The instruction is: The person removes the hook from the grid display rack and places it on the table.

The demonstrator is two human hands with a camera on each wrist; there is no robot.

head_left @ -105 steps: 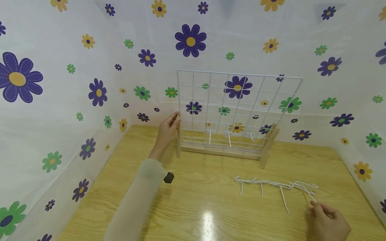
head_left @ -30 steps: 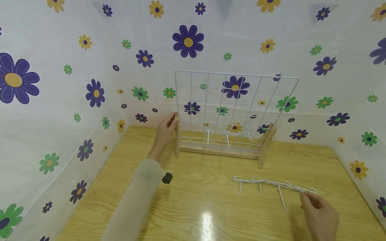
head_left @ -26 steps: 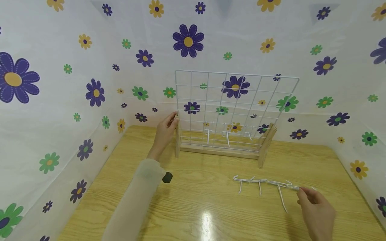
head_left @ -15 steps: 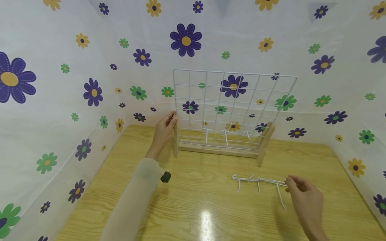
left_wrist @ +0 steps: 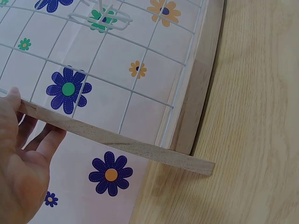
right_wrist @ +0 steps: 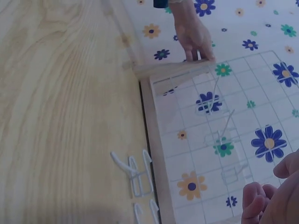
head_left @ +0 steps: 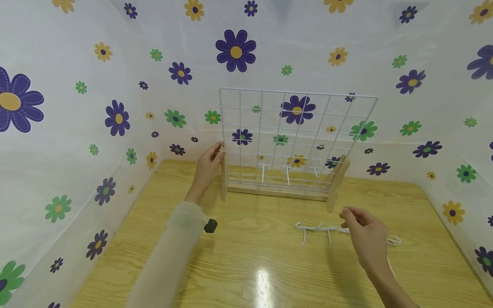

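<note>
A white wire grid panel (head_left: 250, 128) stands upright in a light wooden stand (head_left: 277, 192). At its left end my left hand (head_left: 208, 164) grips the wooden side post (left_wrist: 107, 136), thumb on one side and fingers on the other. White wire hooks lie in a row on the table: a left hook (head_left: 305, 231), a middle hook (head_left: 329, 233), one partly behind my right hand (head_left: 367, 241), and a right-hand hook (head_left: 394, 241). My right hand hovers over the row, fingers loosely curled; the right wrist view shows nothing between thumb and fingers.
On the grid's lower part hang three white hooks, including a central hook (head_left: 287, 174). A right wooden post (head_left: 337, 184) closes the stand's other end. A flower-printed white sheet (head_left: 173, 34) rises behind and beside the wooden table (head_left: 239, 248).
My right hand pinched the right-hand hook's prong, aligned the hook with the row and let go. It has since moved left and upward over the row. My left hand stays on the post.
</note>
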